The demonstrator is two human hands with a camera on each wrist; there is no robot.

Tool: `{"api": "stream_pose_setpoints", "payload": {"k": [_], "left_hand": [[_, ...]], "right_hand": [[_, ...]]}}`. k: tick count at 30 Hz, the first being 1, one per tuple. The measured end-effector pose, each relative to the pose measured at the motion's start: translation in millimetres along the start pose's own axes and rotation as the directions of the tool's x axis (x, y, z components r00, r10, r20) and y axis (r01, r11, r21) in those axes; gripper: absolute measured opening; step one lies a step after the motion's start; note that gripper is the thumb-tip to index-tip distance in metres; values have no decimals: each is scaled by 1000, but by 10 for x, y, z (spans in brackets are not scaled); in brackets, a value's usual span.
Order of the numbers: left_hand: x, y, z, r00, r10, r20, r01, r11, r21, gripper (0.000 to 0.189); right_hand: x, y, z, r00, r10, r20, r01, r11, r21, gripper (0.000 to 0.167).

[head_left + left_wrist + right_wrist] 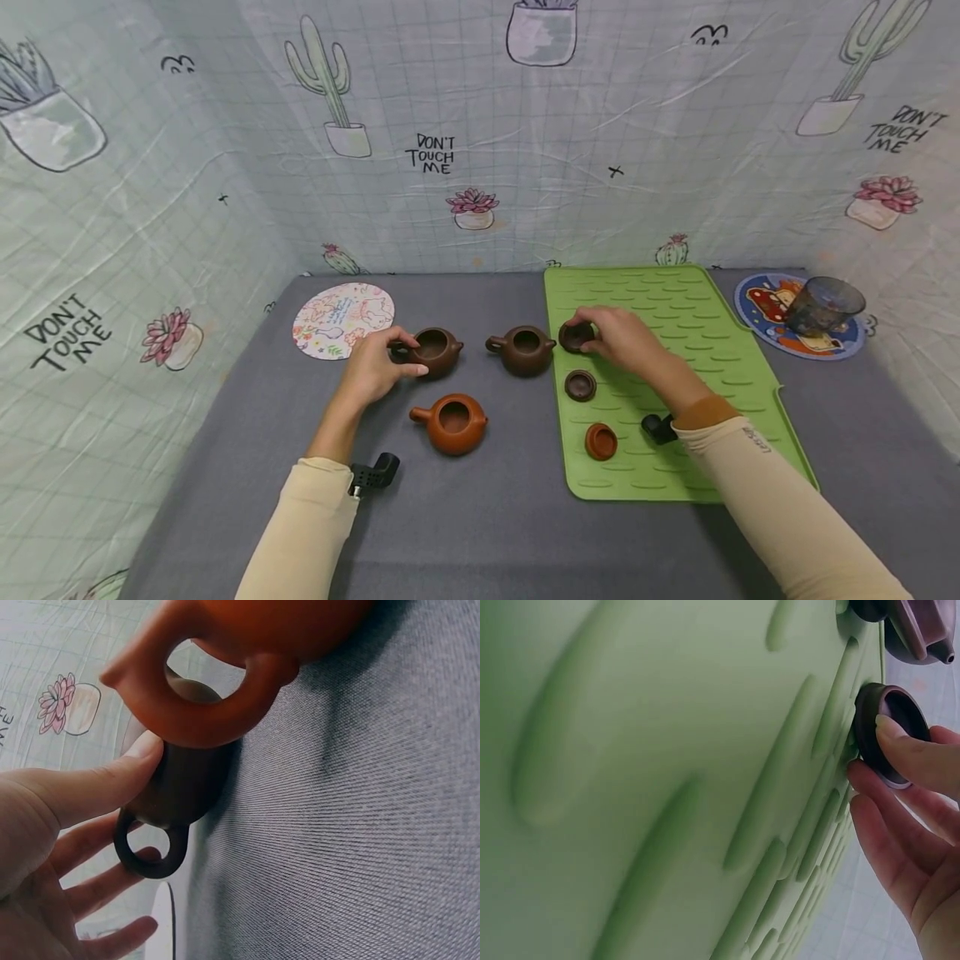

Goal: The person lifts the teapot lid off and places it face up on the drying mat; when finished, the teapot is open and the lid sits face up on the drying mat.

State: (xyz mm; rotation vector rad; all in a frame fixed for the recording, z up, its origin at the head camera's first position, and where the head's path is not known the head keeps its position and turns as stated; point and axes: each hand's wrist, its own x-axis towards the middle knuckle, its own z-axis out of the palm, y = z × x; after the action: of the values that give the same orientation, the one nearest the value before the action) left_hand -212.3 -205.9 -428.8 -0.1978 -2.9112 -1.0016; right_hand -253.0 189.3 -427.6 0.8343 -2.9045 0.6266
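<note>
My left hand point(375, 364) holds the left dark brown teapot point(444, 360) from its handle side, thumb on the near side, fingers on the far side. The lidless teapot rests on the grey cloth. On the green mat's left edge, my right hand point(626, 337) pinches a dark brown lid point(868, 735), thumb over its hollow face. A second dark teapot point(525, 362) sits between the hands, spout toward that lid. Nearer me is an orange-brown teapot point(468, 433), also lidless. Another dark lid point(581, 386) and an orange-brown lid point(601, 442) lie hollow side up on the mat.
The ridged green mat point(675, 375) covers the right part of the grey cloth point(480, 533). A floral round coaster point(343, 321) lies at the back left. At the right, a smoky glass point(825, 307) stands on a blue patterned coaster point(757, 308). Printed fabric point(480, 108) hangs behind.
</note>
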Motion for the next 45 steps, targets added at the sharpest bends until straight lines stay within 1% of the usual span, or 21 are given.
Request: {"api": "stream_pose_setpoints", "payload": {"k": [7,14,22,28,32,36,41,45], "left_hand": [[2,-21,-20,1000,-1,4,1,1000,-2,37],[-21,-48,-9,1000,1,3,-1,1000,11,37],[-27,-75,-34,1000,2,-7,-2,1000,15,36],[59,-93,-59,1000,-8,-3,8,999,41,37],[137,-89,-59,1000,8,2,-8,998,59,37],[156,-90,-59,1000,13,22,-15,996,86,38],[140,-79,-73,998,12,69,-20,992,121,45],[140,-40,-123,997,-2,83,-12,986,168,61]], "right_hand": [[17,-28,29,1000,-3,-13,3,1000,2,34],[34,-74,40,1000,30,7,-30,999,-12,34],[79,-91,85,1000,15,7,-15,1000,-23,34],[138,-69,113,1000,-10,-14,9,998,-69,36],[166,-45,119,1000,6,-25,-8,996,-92,37],[181,-27,138,1000,18,-11,-19,996,-89,39],[155,-13,127,998,55,21,-54,998,-38,42],[151,-20,71,995,82,55,-82,997,-14,55]]}}
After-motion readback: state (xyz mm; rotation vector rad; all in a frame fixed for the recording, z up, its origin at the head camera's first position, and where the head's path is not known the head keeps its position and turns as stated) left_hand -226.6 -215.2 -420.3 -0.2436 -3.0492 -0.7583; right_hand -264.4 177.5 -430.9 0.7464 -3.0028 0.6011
